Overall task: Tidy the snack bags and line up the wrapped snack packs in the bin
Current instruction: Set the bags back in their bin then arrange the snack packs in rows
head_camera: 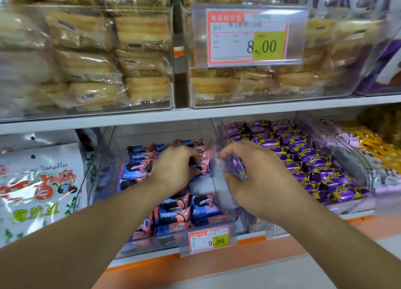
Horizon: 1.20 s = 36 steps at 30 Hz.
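Head view: right hand (260, 180) grip holds purple pack (236, 168); left hand (175, 167) clutches pink-blue packs (201, 165).

Two shelves cross the frame. On the upper shelf (195, 113), clear bins hold stacked wrapped cakes (141, 56), with a price tag (249, 36) at upper centre. On the lower shelf, a large bag (39, 186) stands at the left of the frame. Right of it sits the middle bin (225, 215), holding wrapped packs (173, 212); a smaller tag (209, 240) hangs on its front. The left hand (173, 169) lies on the packs at this bin's back. The right hand (258, 180) is over the wall between this bin and the right bin (355, 171), clasping one pack (235, 166). The right bin is filled with rows of packs (303, 158). More packs (377, 145) lie at the far right.
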Motion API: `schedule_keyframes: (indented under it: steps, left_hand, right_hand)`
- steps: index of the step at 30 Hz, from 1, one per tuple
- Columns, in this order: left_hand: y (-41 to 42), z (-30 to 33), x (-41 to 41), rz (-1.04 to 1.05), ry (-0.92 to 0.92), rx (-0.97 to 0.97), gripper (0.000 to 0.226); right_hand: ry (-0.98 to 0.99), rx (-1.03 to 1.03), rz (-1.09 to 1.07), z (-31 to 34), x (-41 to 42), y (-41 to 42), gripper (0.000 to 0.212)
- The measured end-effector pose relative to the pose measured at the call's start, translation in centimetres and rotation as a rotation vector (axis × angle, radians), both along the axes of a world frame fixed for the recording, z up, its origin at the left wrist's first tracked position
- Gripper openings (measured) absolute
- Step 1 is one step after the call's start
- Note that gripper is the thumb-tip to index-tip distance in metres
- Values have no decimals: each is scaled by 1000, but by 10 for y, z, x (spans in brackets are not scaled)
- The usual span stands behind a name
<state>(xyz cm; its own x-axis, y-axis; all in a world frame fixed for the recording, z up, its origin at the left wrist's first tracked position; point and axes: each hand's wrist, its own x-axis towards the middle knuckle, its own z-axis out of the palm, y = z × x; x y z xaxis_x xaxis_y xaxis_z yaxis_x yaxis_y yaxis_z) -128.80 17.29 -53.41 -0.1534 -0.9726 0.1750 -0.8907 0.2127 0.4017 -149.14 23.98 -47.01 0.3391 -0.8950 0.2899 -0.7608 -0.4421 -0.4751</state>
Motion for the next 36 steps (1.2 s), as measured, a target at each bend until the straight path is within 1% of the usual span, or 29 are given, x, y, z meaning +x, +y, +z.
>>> schedule_keyframes:
  steps: [3,5,6,8,9,10,11,14,17,21,23,31,36]
  left_hand:
    - [10,4,2,-33,32,-27,26]
    - [19,8,2,-102,22,-20,21]
    - [24,8,2,-151,-7,27,21]
    - [32,5,2,-219,-150,144,32]
    - [35,2,2,-226,-226,187,38]
    - [36,0,2,-221,-263,217,40]
    - [36,-2,2,-213,-265,237,40]
    - [34,-2,-2,-185,-189,248,35]
    - [33,2,-4,-153,-128,207,35]
    - [27,7,0,-61,-142,14,34]
    - [22,7,2,-18,-150,-38,35]
    - [9,-2,-4,-68,-218,-37,33]
    - [11,-2,0,-73,-228,-5,42]
  right_hand:
    - [11,6,-5,1,0,0,31]
    - [12,6,-8,1,0,0,30]
    - [11,6,-11,1,0,0,29]
    - [12,6,-20,0,1,-1,28]
    - [13,1,-22,0,1,-1,27]
    - [11,-1,-22,0,2,0,26]
    - [8,-1,-21,1,2,0,26]
    - [15,9,-24,0,2,0,28]
    - [23,12,-30,0,1,-2,29]
    - [21,9,-24,0,1,-2,27]
    - [23,9,-27,-1,1,-2,26]
    - [21,0,-29,-1,0,-2,27]
    - [22,0,-32,-2,1,-2,27]
